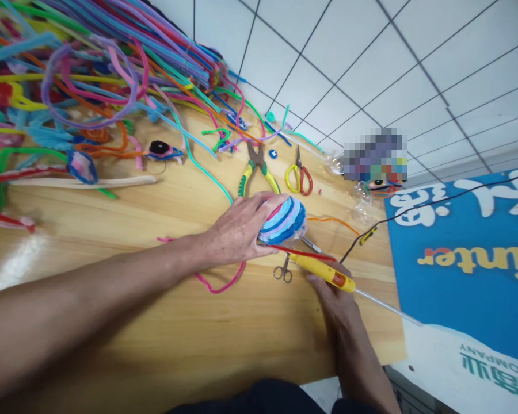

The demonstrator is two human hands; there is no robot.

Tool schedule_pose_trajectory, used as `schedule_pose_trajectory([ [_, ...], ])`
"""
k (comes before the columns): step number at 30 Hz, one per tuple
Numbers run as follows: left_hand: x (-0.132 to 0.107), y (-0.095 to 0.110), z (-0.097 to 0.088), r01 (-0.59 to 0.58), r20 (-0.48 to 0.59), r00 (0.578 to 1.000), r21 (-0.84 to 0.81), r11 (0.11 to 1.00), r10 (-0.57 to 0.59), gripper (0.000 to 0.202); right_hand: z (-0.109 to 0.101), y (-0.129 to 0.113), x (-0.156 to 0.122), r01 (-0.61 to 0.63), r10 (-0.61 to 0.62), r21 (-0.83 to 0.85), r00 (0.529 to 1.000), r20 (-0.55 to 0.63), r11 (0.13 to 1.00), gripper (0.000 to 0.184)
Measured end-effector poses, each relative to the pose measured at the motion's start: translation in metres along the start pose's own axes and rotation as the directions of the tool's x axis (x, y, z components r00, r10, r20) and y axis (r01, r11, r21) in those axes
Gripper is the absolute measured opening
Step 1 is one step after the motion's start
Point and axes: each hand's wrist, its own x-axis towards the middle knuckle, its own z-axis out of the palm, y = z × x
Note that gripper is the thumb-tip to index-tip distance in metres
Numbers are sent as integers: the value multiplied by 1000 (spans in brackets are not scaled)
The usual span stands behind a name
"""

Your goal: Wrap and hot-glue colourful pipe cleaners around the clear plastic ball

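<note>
My left hand is closed over a rounded ball wrapped in blue, pink and lilac pipe cleaners, pressing it near the table's right edge. My right hand grips a yellow glue gun whose tip points at the underside of the ball, where a red pipe cleaner runs along it. A clear glue stick pokes out of the gun's back end. The gun's black cord trails off to the right.
A big heap of coloured pipe cleaners covers the wooden table's far left. Yellow-green pliers, yellow-red scissors and small metal scissors lie near the ball. A blue printed box stands right of the table.
</note>
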Motion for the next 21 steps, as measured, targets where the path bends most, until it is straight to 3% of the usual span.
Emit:
schedule_pose_trajectory([
  [5, 0, -1, 1, -19, -15, 1000, 2, 1000, 19, 105, 4, 6, 2, 88, -87, -45, 996, 12, 995, 11],
  [14, 1, 2, 0, -5, 2, 1000, 35, 999, 5, 103, -3, -3, -2, -74, 74, 68, 997, -9, 995, 20],
  [21, 1, 2, -1, 5, 18, 1000, 37, 999, -5, 105, 1, 0, 3, -27, 26, 32, 999, 37, 999, 14],
])
